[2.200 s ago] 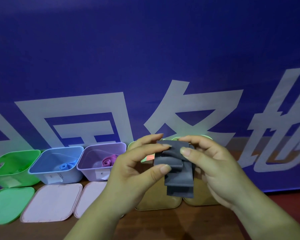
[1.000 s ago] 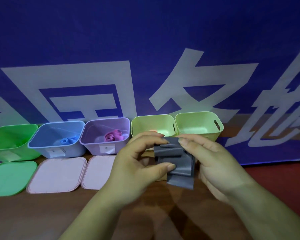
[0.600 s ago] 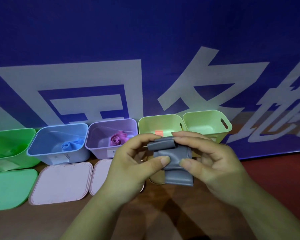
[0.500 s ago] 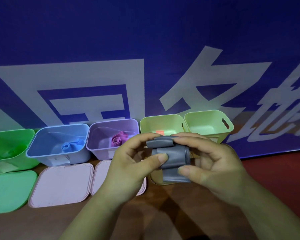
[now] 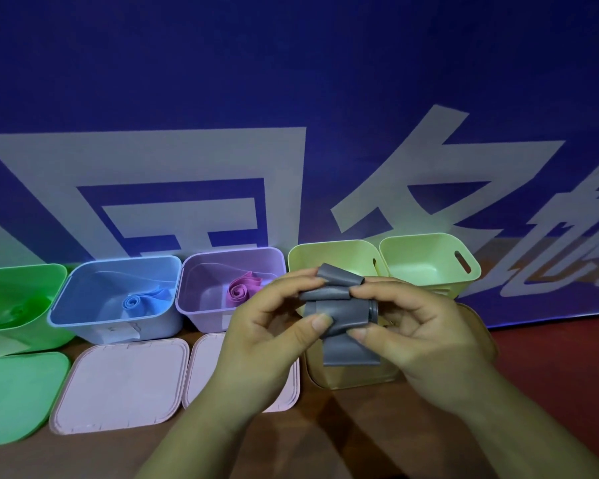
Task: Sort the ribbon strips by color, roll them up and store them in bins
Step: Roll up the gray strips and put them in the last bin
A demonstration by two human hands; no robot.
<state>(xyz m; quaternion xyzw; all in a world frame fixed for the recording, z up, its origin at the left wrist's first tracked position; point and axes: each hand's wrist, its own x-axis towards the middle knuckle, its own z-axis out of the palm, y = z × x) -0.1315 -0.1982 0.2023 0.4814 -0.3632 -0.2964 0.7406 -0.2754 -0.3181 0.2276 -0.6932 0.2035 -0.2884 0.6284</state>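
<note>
A grey ribbon strip [image 5: 343, 309], partly rolled, is held in the air in front of the bins. My left hand [image 5: 267, 337] pinches its left side between thumb and fingers. My right hand [image 5: 426, 333] pinches its right side, and a loose tail hangs below the roll. Behind stand a green bin [image 5: 54, 271], a blue bin [image 5: 70, 323] with a blue roll [image 5: 137, 302], a purple bin [image 5: 204, 316] with a pink roll [image 5: 241, 290], and two yellow-green bins [image 5: 301, 261] [image 5: 471, 271]. The right yellow-green bin looks empty.
Lids lie flat on the wooden table in front of the bins: a green lid [image 5: 18, 395], two pink lids [image 5: 121, 382] [image 5: 201, 368] and a tan lid [image 5: 346, 376] under my hands. A blue banner [image 5: 291, 98] with white characters hangs right behind the bins.
The grey roll has grown thicker and the hanging tail shorter as both hands turn it. The view has tilted down, so the bins show more fully.
</note>
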